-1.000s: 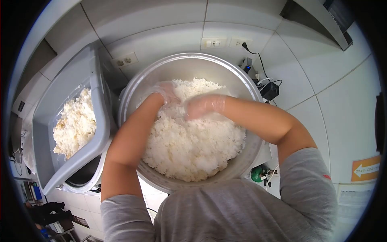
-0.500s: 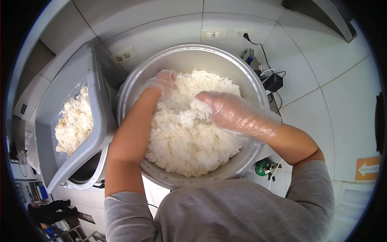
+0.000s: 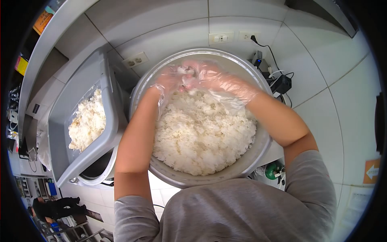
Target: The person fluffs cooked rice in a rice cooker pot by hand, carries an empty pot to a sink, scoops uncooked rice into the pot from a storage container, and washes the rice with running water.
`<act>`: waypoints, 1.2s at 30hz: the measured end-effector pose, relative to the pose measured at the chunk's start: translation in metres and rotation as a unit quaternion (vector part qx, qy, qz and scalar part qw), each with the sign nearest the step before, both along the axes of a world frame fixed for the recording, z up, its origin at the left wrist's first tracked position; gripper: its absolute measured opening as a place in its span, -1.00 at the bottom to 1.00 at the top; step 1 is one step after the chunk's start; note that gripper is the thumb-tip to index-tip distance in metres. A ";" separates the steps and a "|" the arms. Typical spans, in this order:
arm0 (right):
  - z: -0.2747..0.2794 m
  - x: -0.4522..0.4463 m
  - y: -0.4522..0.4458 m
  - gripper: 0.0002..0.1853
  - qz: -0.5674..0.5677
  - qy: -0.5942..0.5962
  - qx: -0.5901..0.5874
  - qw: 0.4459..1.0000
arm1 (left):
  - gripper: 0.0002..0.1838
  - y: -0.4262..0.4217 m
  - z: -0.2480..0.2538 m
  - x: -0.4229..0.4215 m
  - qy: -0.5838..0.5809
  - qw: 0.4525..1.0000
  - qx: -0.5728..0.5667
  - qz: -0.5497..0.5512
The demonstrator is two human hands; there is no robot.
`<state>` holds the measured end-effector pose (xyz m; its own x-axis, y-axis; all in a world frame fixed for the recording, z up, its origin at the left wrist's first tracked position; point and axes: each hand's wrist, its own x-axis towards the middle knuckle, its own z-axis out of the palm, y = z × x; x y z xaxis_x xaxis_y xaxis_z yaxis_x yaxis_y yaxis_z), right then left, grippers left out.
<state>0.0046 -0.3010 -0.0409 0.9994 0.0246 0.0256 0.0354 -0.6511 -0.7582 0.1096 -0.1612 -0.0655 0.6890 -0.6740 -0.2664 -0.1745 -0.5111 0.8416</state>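
Observation:
A large round metal pot [image 3: 189, 181] holds a wide mound of cooked white rice [image 3: 205, 133]. Both hands wear loose clear plastic gloves and meet over the far side of the mound. My left hand [image 3: 171, 77] is cupped with its fingers curled inward. Facing it, my right hand [image 3: 209, 76] bends its fingers toward the same spot. White rice shows between the two hands, closed around it. The glove's plastic and motion blur partly hide the fingertips.
To the left stands a grey plastic tub [image 3: 115, 105] with more rice inside, beside another pot [image 3: 96, 177]. Wall sockets [image 3: 135, 60], a black power adapter [image 3: 282, 84] and cords are behind and right. A person in dark clothes [image 3: 58, 207] is at lower left.
My right hand has moved from over the middle of the rice to the far side, meeting my left hand there. The view has shifted slightly.

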 end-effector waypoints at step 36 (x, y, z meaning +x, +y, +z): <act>-0.094 0.064 -0.061 -0.69 0.124 0.066 -0.379 0.915 | -0.61 -0.041 -0.073 0.022 -0.334 0.866 0.282 -0.244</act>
